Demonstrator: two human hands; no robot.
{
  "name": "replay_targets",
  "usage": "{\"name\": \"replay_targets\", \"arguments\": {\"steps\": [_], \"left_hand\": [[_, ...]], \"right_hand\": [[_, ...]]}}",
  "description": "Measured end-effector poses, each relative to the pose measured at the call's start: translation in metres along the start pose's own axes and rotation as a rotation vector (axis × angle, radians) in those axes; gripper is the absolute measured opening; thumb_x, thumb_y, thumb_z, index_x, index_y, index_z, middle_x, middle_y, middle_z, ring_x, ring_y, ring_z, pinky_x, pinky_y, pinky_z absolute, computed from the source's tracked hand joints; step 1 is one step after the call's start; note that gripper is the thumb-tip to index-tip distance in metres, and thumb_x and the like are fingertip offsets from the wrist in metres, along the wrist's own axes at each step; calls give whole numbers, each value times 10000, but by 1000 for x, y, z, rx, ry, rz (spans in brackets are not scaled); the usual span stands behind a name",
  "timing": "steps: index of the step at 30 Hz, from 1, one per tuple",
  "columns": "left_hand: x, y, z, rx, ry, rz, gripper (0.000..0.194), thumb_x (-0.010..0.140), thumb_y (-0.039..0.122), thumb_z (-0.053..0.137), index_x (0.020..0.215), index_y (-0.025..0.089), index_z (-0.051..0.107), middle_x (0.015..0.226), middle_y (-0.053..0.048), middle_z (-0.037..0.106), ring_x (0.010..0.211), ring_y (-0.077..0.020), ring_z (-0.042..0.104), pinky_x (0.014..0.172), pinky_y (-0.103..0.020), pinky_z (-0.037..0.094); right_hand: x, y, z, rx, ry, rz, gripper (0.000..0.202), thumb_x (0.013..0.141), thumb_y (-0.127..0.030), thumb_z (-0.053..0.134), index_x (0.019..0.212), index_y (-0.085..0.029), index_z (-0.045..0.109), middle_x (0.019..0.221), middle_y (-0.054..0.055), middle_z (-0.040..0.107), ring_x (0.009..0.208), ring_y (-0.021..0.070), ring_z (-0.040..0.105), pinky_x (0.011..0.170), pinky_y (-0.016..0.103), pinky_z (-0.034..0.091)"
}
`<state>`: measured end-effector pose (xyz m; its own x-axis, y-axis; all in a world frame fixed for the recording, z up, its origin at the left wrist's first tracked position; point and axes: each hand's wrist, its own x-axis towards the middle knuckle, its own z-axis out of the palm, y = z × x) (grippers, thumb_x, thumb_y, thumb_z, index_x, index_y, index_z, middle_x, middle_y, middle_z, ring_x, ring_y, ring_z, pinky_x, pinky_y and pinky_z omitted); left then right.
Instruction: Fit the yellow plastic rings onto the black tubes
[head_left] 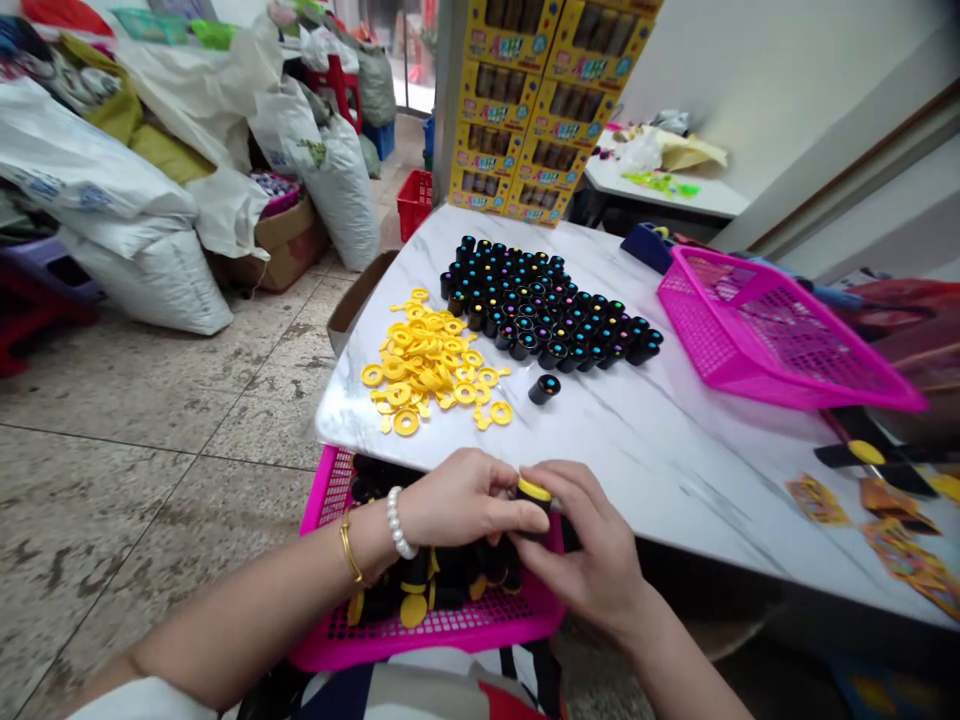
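Over the front edge of the table, both hands close around one small black cylinder with a yellow cap (534, 492). My left hand (469, 500) pinches its near and left side, while my right hand (589, 545) wraps the right side. Beneath them is a pink basket (427, 640) holding black cylinders with yellow caps (413, 609). A lone black cylinder (544, 389) stands on the table beyond my hands. Behind it, several similar cylinders (536, 300) form a tight cluster, with coloured dots visible in their tops. Left of them lies a loose pile of yellow ring caps (427, 355).
The white marbled table (660, 470) bears an upturned-looking pink basket (795, 330) at right, near scattered printed packets (900, 550). Yellow display boxes (532, 100) are stacked at the far edge. White sacks (150, 230) crowd the floor at left.
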<state>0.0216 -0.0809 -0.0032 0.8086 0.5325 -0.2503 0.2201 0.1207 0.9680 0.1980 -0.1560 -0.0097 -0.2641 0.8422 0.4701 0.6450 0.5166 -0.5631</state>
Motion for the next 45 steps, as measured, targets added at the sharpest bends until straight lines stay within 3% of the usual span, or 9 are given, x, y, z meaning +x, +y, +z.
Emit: {"name": "replay_targets", "arguments": {"steps": [6, 12, 15, 22, 28, 32, 38, 41, 45], "left_hand": [[-22, -7, 18, 103, 0, 11, 327, 874, 403, 504, 774, 124, 643, 539, 54, 464, 467, -61, 390, 437, -174, 309], [-49, -21, -15, 923, 800, 213, 388, 867, 410, 561, 1158, 156, 585, 861, -68, 654, 758, -170, 601, 683, -270, 478], [-48, -30, -40, 1193, 943, 113, 338, 878, 355, 552, 1164, 176, 574, 1025, -106, 623, 843, -198, 618, 709, -304, 518], [-40, -35, -44, 1257, 884, 303, 304, 915, 226, 480, 1210, 189, 544, 1159, -115, 626, 1022, -215, 623, 863, -336, 535], [-11, 0, -6, 473, 740, 363, 203, 888, 246, 544, 1083, 196, 566, 846, -17, 691, 632, -103, 646, 605, -212, 547], [23, 9, 10, 187, 615, 362, 104, 876, 268, 558, 936, 186, 576, 674, 27, 598, 503, -70, 558, 480, -176, 483], [65, 15, -12, 447, 731, 430, 241, 776, 292, 683, 981, 180, 623, 1054, -61, 520, 666, -74, 560, 633, -237, 520], [91, 15, -25, 565, 716, 350, 491, 689, 269, 757, 1123, 158, 556, 1095, -77, 506, 624, -72, 539, 666, -280, 529], [108, 18, -30, 747, 571, 327, 291, 714, 188, 700, 995, 166, 624, 996, -48, 570, 655, -102, 546, 702, -280, 507]], "right_hand": [[-6, -4, 11, -54, -26, -171, 513, 698, -142, 703, 1180, -151, 528, 889, 119, 610, 806, 250, 573, 675, 396, 518], [-24, -5, 21, -124, -73, -244, 577, 755, -157, 652, 1308, -114, 493, 1031, 169, 648, 935, 289, 610, 771, 408, 538], [-36, -4, 35, -190, -166, -349, 522, 786, -192, 606, 1291, -83, 533, 1032, 171, 678, 897, 290, 641, 738, 397, 560], [-23, -6, 23, -113, -67, -188, 483, 784, -257, 669, 1251, -171, 577, 1073, 146, 672, 952, 273, 645, 805, 403, 562], [22, 0, 4, 566, 109, 486, 296, 873, -267, 585, 1165, -226, 585, 1029, 89, 669, 811, 189, 671, 681, 314, 576], [36, 12, 9, 853, 174, 652, 169, 840, -347, 635, 891, -186, 641, 700, 9, 665, 547, 127, 622, 569, 268, 545], [26, 43, -9, 518, 325, 673, 200, 814, -368, 651, 890, -185, 676, 674, 22, 661, 571, 155, 604, 564, 289, 502], [25, 61, -20, 100, 255, 583, 149, 818, -321, 625, 871, -202, 698, 793, 50, 672, 682, 189, 608, 645, 328, 482], [30, 75, -24, -51, 125, 466, 151, 844, -270, 578, 871, -210, 715, 843, 52, 653, 791, 198, 600, 737, 338, 455]]}}
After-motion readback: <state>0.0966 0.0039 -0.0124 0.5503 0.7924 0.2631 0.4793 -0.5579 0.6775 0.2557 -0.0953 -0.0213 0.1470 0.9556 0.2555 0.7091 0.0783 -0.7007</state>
